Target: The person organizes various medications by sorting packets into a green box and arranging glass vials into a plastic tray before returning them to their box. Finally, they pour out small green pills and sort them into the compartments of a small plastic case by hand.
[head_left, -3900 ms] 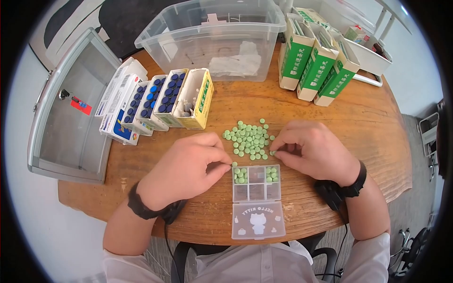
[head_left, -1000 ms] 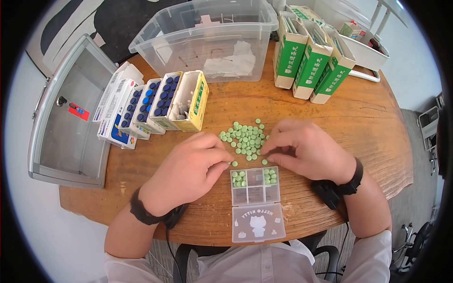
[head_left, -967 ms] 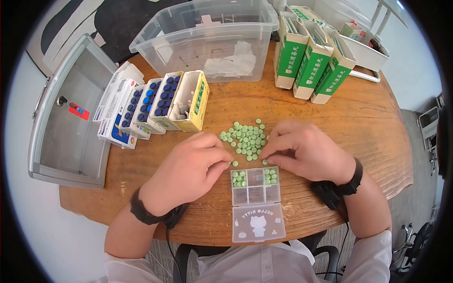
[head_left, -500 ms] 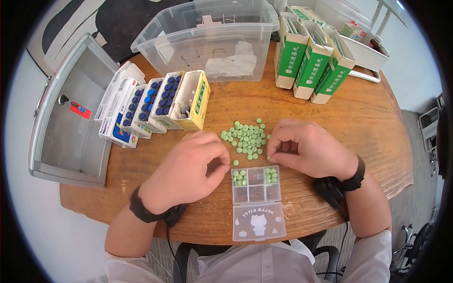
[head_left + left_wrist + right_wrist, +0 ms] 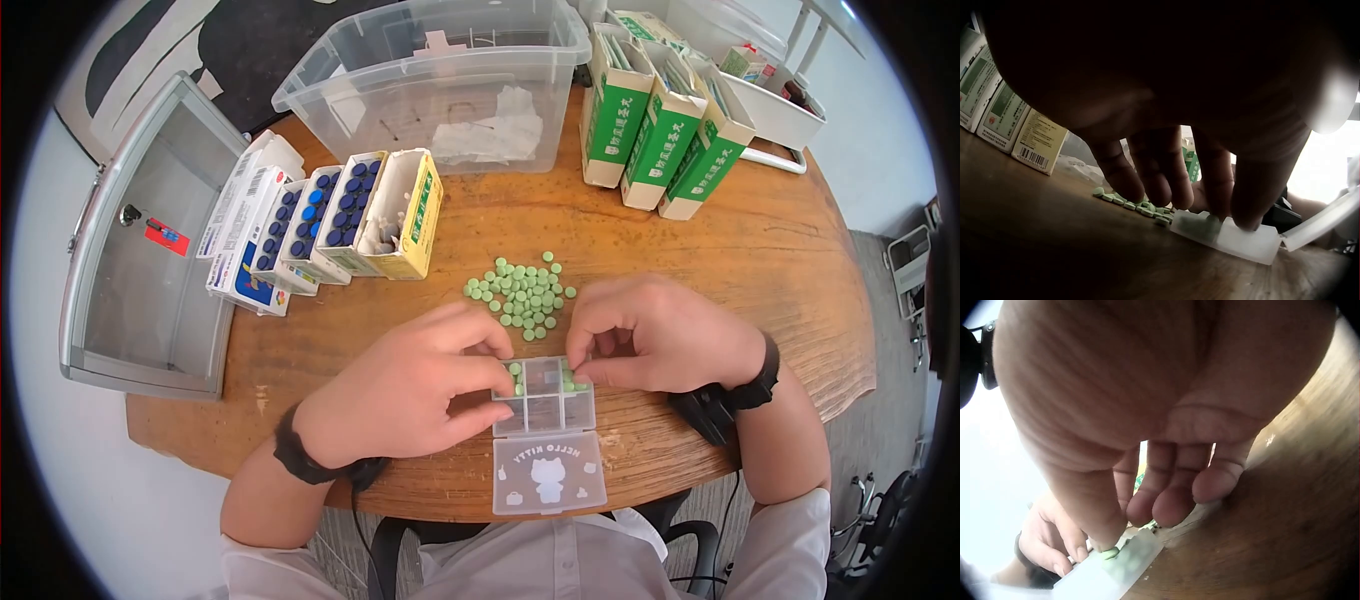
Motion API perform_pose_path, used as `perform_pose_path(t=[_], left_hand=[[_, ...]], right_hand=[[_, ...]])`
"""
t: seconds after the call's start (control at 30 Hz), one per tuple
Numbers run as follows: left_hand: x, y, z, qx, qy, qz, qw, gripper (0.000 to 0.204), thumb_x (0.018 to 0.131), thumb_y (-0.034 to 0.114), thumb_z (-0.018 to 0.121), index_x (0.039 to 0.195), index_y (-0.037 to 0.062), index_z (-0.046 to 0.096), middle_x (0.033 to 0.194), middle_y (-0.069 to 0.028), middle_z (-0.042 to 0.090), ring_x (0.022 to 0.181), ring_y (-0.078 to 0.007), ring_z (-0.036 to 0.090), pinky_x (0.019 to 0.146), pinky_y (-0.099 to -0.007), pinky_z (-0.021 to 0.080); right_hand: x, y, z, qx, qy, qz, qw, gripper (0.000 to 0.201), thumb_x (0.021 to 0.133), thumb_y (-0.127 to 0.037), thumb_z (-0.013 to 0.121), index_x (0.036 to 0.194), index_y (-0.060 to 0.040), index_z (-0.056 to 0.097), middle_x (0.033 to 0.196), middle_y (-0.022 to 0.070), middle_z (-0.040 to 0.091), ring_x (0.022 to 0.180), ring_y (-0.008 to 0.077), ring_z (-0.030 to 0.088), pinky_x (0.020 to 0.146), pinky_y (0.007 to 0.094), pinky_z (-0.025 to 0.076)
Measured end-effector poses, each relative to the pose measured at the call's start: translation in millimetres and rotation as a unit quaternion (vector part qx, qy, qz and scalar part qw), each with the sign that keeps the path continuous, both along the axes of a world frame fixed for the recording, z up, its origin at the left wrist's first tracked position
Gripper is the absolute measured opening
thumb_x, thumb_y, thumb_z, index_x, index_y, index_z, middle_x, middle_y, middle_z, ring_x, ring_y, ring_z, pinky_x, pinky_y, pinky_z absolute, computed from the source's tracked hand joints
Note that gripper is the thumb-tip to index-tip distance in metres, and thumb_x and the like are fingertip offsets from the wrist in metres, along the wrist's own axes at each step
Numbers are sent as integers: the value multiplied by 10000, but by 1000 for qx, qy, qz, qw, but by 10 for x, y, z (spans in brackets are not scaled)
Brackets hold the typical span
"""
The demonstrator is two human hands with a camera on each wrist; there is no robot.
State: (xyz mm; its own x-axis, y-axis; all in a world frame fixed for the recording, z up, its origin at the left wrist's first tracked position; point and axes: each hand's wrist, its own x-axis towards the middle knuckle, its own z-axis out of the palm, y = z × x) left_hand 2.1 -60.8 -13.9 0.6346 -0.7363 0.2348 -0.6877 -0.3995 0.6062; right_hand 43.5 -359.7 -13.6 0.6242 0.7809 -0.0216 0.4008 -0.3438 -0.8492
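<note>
A clear pill organizer (image 5: 544, 413) lies with its lid (image 5: 549, 478) folded back toward me, round green tablets in its upper left and upper right compartments. My left hand (image 5: 415, 375) is over the upper left compartment, thumb and index finger spread apart at the organizer's edge. In the left wrist view, the fingertips reach down to the organizer's wall (image 5: 1249, 244). My right hand (image 5: 665, 335) holds its thumb and index finger close together at the upper right compartment. The right wrist view has a green tablet (image 5: 1110, 554) at the thumb tip. Beyond the organizer lies a pile of green tablets (image 5: 525, 290).
Opened boxes of blue-capped vials (image 5: 350, 205) and an opened yellow box (image 5: 425, 225) stand at left beside a clear-fronted case (image 5: 150, 250). A clear plastic bin (image 5: 400, 110) stands at the back. Green-and-white boxes (image 5: 665, 140) are at back right.
Both hands have moved toward me from the pile's near edge to the organizer. The single tablets beside each hand are gone from the tabletop; the right hand pinched one half a second ago.
</note>
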Motion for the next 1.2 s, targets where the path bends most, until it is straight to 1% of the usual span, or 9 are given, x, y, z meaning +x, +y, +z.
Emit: perform_pose_path(t=[0.23,0.33,0.4,0.47,0.67,0.9,0.97,1.07,1.2], left_hand=[[-41,8,46,32,73,40,996,164,869,113,906,986,52,807,1101,-86,741,946,-273,733,842,-371,593],[-12,16,72,25,64,65,995,138,907,88,863,1026,42,810,1114,-91,746,964,-279,737,858,-368,591],[17,7,63,17,60,91,994,125,930,71,834,1049,37,813,1123,-90,746,981,-279,735,866,-365,589],[41,-23,-4,4,-33,138,990,112,972,49,784,1077,34,817,1118,-85,740,1011,-279,723,878,-369,582],[40,-14,-43,43,-7,99,994,123,959,57,791,1079,39,811,1048,-86,710,980,-288,695,870,-399,563],[50,6,25,67,-28,131,989,66,913,53,815,972,44,787,1015,-78,706,957,-286,689,868,-400,555],[4,11,164,24,34,113,993,99,868,60,848,944,64,785,983,-66,700,929,-280,686,832,-381,554],[-58,25,166,10,67,11,998,133,830,66,878,925,82,785,965,-54,698,914,-268,686,794,-368,552],[-82,13,129,54,29,-7,998,191,816,92,911,969,93,795,1018,-51,706,948,-266,692,799,-364,561]], right_hand=[[-15,17,20,-13,-33,-22,999,184,912,-134,865,1033,-42,761,925,94,717,790,240,707,711,376,573],[8,20,-2,1,-54,-70,996,200,916,-125,858,1074,-43,766,966,101,727,818,251,720,739,383,584],[56,19,-85,19,-140,-173,975,186,933,-102,832,1100,-42,775,1014,109,736,860,260,733,780,392,593],[61,9,-109,13,-138,-164,977,175,936,-81,806,1105,-40,783,1051,128,739,906,300,741,819,417,598],[40,32,-159,-29,-181,-116,976,158,912,-78,802,1062,-37,779,1016,154,741,931,364,733,832,454,595],[38,8,-122,-47,-160,-149,975,99,902,-75,808,986,-29,781,892,152,745,837,340,744,777,442,602],[43,-30,-78,-59,-168,-148,973,88,896,-75,811,969,-30,788,878,152,745,817,325,747,759,432,603],[32,-62,7,-29,-146,-100,984,84,878,-75,825,942,-28,796,853,133,745,773,287,741,718,399,598],[-73,-9,44,38,-57,24,997,89,859,-66,860,927,-46,806,832,80,736,733,225,722,661,356,569]])
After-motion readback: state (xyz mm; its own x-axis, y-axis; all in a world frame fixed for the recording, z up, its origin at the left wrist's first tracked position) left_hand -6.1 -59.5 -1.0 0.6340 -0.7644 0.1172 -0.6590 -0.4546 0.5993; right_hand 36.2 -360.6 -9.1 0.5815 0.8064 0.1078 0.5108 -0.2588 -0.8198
